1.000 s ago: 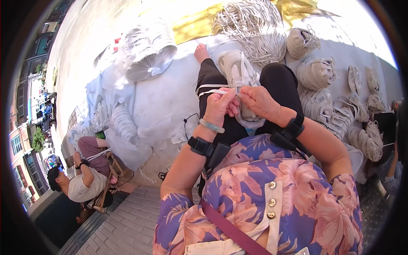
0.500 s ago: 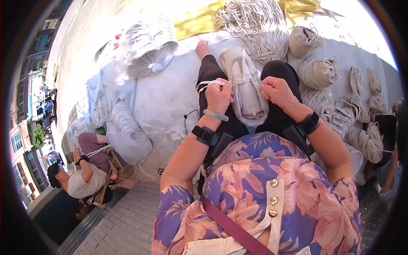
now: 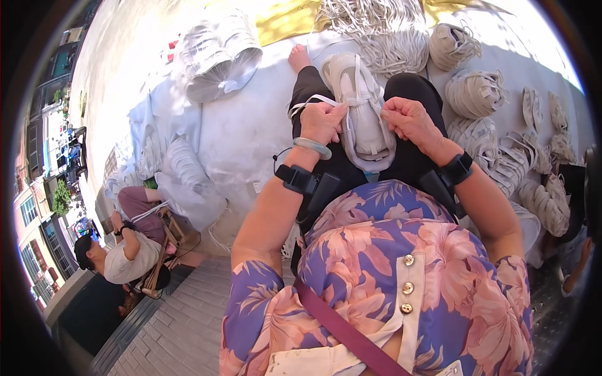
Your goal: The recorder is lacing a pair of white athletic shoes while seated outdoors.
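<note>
A pale grey and white shoe upper (image 3: 365,135) lies across my lap between my knees, its rounded toe pointing away from me. White lace crosses its middle. My left hand (image 3: 322,122) is closed at the left edge of the upper, pinching a white shoelace (image 3: 318,98) that loops out over my left knee. At the right edge my right hand (image 3: 411,123) is pinched shut, thumb against forefinger. Whatever is between those right fingertips is too small to make out.
A heap of loose white laces (image 3: 392,41) lies beyond my knees, beside yellow sheeting (image 3: 285,22). Stacked uppers (image 3: 475,94) stand to the right. Bagged uppers (image 3: 216,56) rest at the far left on a white sheet (image 3: 235,138). Another person (image 3: 135,250) sits at the left.
Both hands have shifted slightly, the right one inward toward the shoe upper. The lace by my left hand now bows up in a wider loop. My view has tilted a little.
</note>
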Action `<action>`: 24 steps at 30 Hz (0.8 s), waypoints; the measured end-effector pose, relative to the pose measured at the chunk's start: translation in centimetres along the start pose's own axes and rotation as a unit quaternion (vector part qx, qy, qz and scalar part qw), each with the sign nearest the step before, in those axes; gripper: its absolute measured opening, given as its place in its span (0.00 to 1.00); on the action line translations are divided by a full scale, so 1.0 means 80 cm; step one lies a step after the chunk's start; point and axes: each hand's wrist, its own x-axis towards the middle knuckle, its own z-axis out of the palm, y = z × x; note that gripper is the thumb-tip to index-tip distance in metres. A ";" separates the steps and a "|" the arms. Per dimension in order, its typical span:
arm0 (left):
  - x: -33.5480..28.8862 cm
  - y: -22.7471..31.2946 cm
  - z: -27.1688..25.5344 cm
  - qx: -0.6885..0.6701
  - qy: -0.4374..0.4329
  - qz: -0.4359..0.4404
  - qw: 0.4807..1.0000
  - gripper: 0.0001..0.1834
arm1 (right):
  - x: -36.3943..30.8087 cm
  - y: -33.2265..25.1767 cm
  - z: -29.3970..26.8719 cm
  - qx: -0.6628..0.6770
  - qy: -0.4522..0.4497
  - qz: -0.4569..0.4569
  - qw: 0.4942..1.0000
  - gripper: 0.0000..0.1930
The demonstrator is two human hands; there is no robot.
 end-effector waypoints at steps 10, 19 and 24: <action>-0.035 -0.016 0.015 0.269 0.106 0.294 0.911 0.21 | 0.017 0.002 0.029 -0.178 0.042 -0.231 0.956 0.07; -0.024 -0.026 0.013 0.113 0.087 0.182 0.973 0.16 | 0.040 0.003 0.066 -0.524 0.089 -0.308 0.789 0.05; -0.015 -0.039 0.011 0.075 0.086 0.226 0.967 0.16 | 0.043 -0.002 0.073 -0.552 0.095 -0.306 0.770 0.04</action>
